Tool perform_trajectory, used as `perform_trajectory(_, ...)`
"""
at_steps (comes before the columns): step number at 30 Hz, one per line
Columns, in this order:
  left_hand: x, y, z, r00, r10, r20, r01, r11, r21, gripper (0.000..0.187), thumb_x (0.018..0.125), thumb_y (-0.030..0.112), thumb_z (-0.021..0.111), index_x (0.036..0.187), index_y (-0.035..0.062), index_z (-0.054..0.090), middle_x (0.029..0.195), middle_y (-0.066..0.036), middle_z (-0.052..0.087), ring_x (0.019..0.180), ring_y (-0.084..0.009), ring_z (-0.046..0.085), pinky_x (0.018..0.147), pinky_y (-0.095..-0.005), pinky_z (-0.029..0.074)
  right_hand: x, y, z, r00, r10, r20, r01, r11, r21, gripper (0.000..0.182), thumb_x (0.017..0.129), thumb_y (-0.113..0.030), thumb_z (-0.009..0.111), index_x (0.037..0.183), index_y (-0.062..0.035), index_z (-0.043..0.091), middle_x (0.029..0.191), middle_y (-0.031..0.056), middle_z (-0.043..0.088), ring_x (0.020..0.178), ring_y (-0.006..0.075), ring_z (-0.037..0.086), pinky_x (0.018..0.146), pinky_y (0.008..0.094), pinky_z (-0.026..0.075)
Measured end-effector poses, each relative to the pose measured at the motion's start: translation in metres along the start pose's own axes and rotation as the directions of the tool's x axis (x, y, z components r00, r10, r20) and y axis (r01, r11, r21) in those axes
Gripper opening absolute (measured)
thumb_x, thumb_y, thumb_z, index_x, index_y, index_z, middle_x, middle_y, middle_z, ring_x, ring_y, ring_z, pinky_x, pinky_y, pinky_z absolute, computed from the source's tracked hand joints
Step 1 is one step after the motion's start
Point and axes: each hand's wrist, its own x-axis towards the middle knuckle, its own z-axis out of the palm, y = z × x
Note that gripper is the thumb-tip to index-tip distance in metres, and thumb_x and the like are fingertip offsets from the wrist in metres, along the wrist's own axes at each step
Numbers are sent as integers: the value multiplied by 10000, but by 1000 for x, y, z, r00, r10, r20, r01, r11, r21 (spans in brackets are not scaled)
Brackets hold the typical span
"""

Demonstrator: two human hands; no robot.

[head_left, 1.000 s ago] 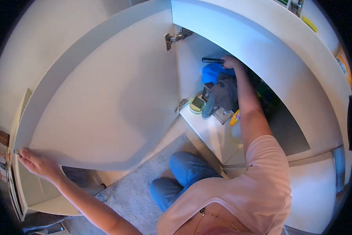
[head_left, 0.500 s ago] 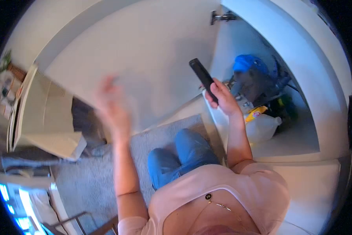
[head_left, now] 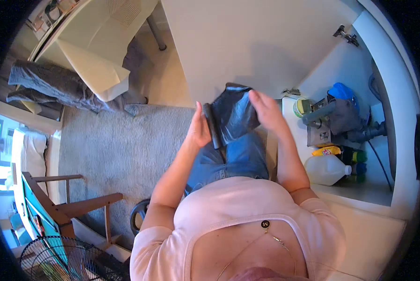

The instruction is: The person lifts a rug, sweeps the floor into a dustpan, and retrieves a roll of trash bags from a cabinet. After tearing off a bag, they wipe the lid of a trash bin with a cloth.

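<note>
A roll of black plastic bags [head_left: 211, 126] rests against my left hand [head_left: 199, 127], whose fingers point up along its left side. From the roll a black sheet [head_left: 233, 112] spreads out to the right, above my knees. My right hand [head_left: 264, 110] pinches the upper right edge of that sheet. The roll stands nearly upright, tilted slightly. My left fingertips are partly apart from the roll, with the palm side against it.
An open white cabinet [head_left: 359, 187] at the right holds a plastic jug [head_left: 327, 169], a yellow packet [head_left: 326, 151], a blue item [head_left: 341, 91] and pipes. The white door [head_left: 247, 42] stands ahead. A wooden chair [head_left: 88, 206] and fan [head_left: 69, 260] are lower left.
The black roll has gone from my right hand to my left, and a sheet now extends from it. My hands have come closer together. The view has turned and shows more floor.
</note>
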Motion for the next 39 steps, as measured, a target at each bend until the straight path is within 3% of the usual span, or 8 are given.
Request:
perform_trajectory(12, -42, 31, -69, 994, 97, 49, -100, 992, 75, 643, 803, 546, 449, 1216, 57, 383, 1121, -106, 530, 1000, -240, 533, 874, -387, 419, 3, 29, -126, 843, 153, -515, -155, 987, 40, 474, 886, -390, 419, 1057, 38, 532, 1020, 100, 562, 948, 160, 476, 871, 275, 336)
perform_trajectory(20, -77, 59, -98, 944, 264, -199, -255, 964, 70, 364, 834, 316, 543, 1092, 65, 491, 998, -75, 586, 890, -197, 575, 800, -355, 469, -5, 60, -159, 713, 228, -663, -280, 959, 29, 511, 888, -354, 428, 1192, 57, 428, 1217, 143, 465, 1141, 209, 404, 966, 291, 265)
perform_trajectory(24, -92, 63, -87, 914, 356, -194, -254, 876, 411, 281, 794, 140, 602, 1036, 41, 498, 949, -67, 593, 816, -165, 593, 727, -319, 500, 0, 98, -170, 736, 150, -660, -482, 801, -355, 492, 848, -346, 491, 1155, 38, 460, 1128, 198, 521, 1038, 305, 497, 895, 344, 363)
perform_trajectory(27, -96, 59, -66, 930, 343, -135, -256, 865, 431, 294, 773, 94, 616, 1035, 26, 500, 923, -61, 595, 805, -154, 592, 722, -301, 497, 9, 66, -119, 871, 8, -492, -427, 508, -748, 634, 696, -372, 653, 1165, 5, 455, 1052, 257, 510, 1008, 382, 476, 877, 423, 372)
perform_trajectory(29, -95, 53, -51, 941, 312, -128, -217, 850, 480, 307, 768, 109, 626, 1034, 16, 503, 922, -55, 593, 810, -142, 585, 729, -291, 489, 23, 46, -69, 947, -125, -298, -143, 665, -733, 596, 702, -348, 657, 1137, 13, 470, 1080, 237, 501, 1036, 361, 462, 886, 420, 366)
perform_trajectory(33, -87, 44, -18, 978, 210, -20, -168, 832, 528, 330, 765, 112, 627, 1050, 10, 496, 940, -54, 585, 844, -136, 571, 749, -272, 465, 30, 7, 55, 901, -362, 237, 386, 921, -61, 541, 799, -372, 564, 1171, 4, 449, 1189, 200, 464, 1132, 304, 423, 970, 370, 302)
perform_trajectory(36, -92, 44, 2, 969, 248, 3, -216, 840, 498, 316, 755, 87, 624, 1037, 10, 506, 946, -53, 583, 850, -134, 569, 763, -274, 456, 33, 8, 96, 756, -251, 604, -33, 907, 419, 419, 833, -325, 541, 1090, 4, 509, 971, 119, 580, 907, 147, 505, 814, 292, 388)
perform_trajectory(39, -103, 53, 2, 932, 362, -21, -305, 815, 493, 355, 718, 10, 543, 1068, 0, 489, 960, -67, 586, 864, -150, 573, 786, -287, 456, 38, 6, 85, 773, -98, 626, -43, 978, 206, 253, 843, -220, 542, 976, -6, 565, 839, -4, 575, 783, 69, 491, 699, 237, 403)
